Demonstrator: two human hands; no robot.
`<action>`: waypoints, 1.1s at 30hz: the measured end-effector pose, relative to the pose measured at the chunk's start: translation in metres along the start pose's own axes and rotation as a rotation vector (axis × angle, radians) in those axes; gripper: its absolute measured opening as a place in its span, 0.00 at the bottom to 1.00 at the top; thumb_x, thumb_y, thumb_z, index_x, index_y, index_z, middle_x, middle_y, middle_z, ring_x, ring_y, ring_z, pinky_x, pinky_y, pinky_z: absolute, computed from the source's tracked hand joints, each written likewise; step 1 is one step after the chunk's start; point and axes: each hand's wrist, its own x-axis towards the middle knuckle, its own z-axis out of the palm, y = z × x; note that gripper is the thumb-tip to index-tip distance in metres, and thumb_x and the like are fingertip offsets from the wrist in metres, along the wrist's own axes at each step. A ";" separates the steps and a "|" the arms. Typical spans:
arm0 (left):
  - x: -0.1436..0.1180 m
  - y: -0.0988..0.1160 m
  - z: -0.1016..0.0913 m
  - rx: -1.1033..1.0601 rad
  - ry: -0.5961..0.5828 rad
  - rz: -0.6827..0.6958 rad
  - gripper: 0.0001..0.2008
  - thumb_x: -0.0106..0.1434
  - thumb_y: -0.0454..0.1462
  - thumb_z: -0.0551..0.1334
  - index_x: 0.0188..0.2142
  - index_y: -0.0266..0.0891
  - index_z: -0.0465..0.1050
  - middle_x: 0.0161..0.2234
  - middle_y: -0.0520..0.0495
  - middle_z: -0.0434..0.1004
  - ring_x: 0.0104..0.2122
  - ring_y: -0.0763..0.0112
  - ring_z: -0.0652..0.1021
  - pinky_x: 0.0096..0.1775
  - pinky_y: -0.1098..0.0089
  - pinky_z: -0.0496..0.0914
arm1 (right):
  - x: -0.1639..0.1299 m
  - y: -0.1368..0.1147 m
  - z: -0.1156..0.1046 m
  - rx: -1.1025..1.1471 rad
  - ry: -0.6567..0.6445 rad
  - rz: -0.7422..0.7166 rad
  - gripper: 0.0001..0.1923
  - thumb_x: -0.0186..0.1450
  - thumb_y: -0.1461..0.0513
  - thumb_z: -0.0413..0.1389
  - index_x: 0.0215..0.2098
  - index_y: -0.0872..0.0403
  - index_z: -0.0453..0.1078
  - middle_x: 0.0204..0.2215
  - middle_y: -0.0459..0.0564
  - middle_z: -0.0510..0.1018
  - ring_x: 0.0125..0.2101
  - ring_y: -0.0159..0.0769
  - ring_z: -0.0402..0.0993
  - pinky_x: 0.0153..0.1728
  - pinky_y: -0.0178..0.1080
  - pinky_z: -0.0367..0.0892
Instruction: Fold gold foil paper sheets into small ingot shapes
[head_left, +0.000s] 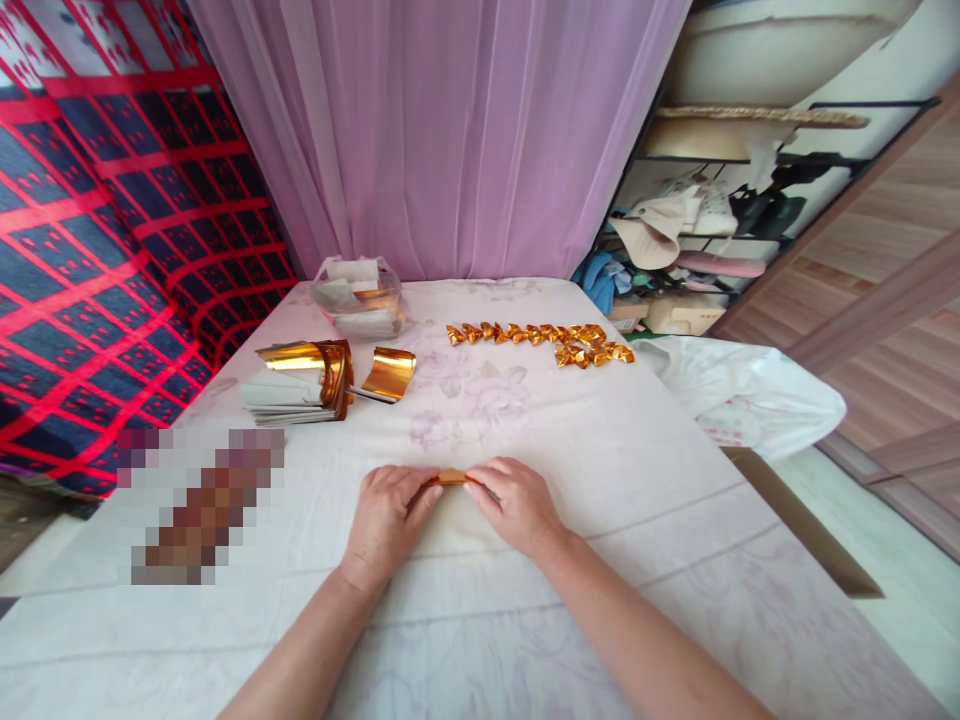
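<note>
Left hand (390, 515) and right hand (517, 505), fingers closed, pinch opposite ends of the gold strip (452, 478) at the view's six o'clock. Flattening a fold seems in hand; the next crease likely calls for even fingertip pressure.

My only view looks forward and down from head height, close over the white, flower-printed, cloth-covered surface (637, 500). I face the pleated purple fabric curtain (457, 140) beyond it.
</note>
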 end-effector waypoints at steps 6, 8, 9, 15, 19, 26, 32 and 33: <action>-0.003 -0.004 0.001 -0.046 0.036 -0.003 0.14 0.69 0.45 0.56 0.41 0.45 0.80 0.34 0.48 0.84 0.35 0.64 0.80 0.40 0.61 0.70 | -0.001 0.002 0.001 0.102 0.006 0.027 0.11 0.70 0.59 0.52 0.38 0.49 0.77 0.32 0.48 0.81 0.34 0.36 0.76 0.37 0.36 0.68; -0.004 -0.005 0.002 -0.068 0.058 -0.005 0.14 0.69 0.45 0.57 0.40 0.44 0.80 0.33 0.48 0.84 0.34 0.64 0.80 0.38 0.62 0.70 | -0.001 0.001 0.001 0.169 0.020 0.051 0.11 0.69 0.60 0.51 0.40 0.50 0.77 0.34 0.48 0.82 0.35 0.36 0.77 0.38 0.36 0.69; -0.004 -0.006 0.002 -0.079 0.067 -0.004 0.14 0.69 0.45 0.57 0.40 0.44 0.80 0.33 0.48 0.84 0.33 0.64 0.81 0.38 0.62 0.70 | -0.001 0.001 0.000 0.204 0.027 0.064 0.12 0.68 0.61 0.51 0.41 0.50 0.77 0.34 0.48 0.82 0.35 0.36 0.78 0.39 0.36 0.69; -0.003 -0.004 -0.001 -0.131 0.090 -0.016 0.12 0.67 0.44 0.60 0.41 0.44 0.80 0.34 0.48 0.84 0.34 0.65 0.81 0.39 0.63 0.71 | 0.001 -0.002 -0.002 0.302 0.040 0.109 0.12 0.66 0.62 0.51 0.39 0.50 0.78 0.33 0.49 0.83 0.33 0.35 0.79 0.37 0.36 0.71; -0.003 -0.002 -0.002 -0.149 0.093 -0.034 0.10 0.66 0.42 0.61 0.41 0.44 0.80 0.34 0.48 0.84 0.34 0.64 0.81 0.40 0.62 0.71 | 0.002 -0.003 -0.003 0.295 0.050 0.116 0.12 0.65 0.62 0.52 0.39 0.51 0.78 0.33 0.49 0.83 0.32 0.36 0.79 0.36 0.36 0.71; -0.005 -0.003 0.000 -0.169 0.085 -0.065 0.10 0.63 0.39 0.63 0.43 0.44 0.79 0.36 0.48 0.84 0.35 0.63 0.81 0.42 0.61 0.71 | 0.001 -0.006 -0.002 0.269 0.048 0.145 0.11 0.63 0.64 0.54 0.39 0.50 0.77 0.34 0.48 0.83 0.31 0.34 0.78 0.35 0.35 0.71; -0.004 -0.001 0.001 -0.196 0.085 -0.087 0.10 0.61 0.36 0.64 0.42 0.45 0.79 0.37 0.49 0.84 0.36 0.63 0.81 0.43 0.61 0.72 | 0.000 -0.009 0.001 0.230 0.081 0.146 0.11 0.64 0.64 0.53 0.39 0.51 0.78 0.32 0.48 0.83 0.28 0.34 0.77 0.33 0.34 0.70; -0.004 0.000 0.001 -0.191 0.086 -0.089 0.10 0.61 0.36 0.64 0.42 0.45 0.79 0.37 0.49 0.84 0.36 0.63 0.81 0.43 0.61 0.72 | 0.000 -0.010 0.001 0.217 0.090 0.139 0.11 0.64 0.63 0.53 0.38 0.51 0.78 0.32 0.48 0.83 0.29 0.34 0.78 0.33 0.35 0.70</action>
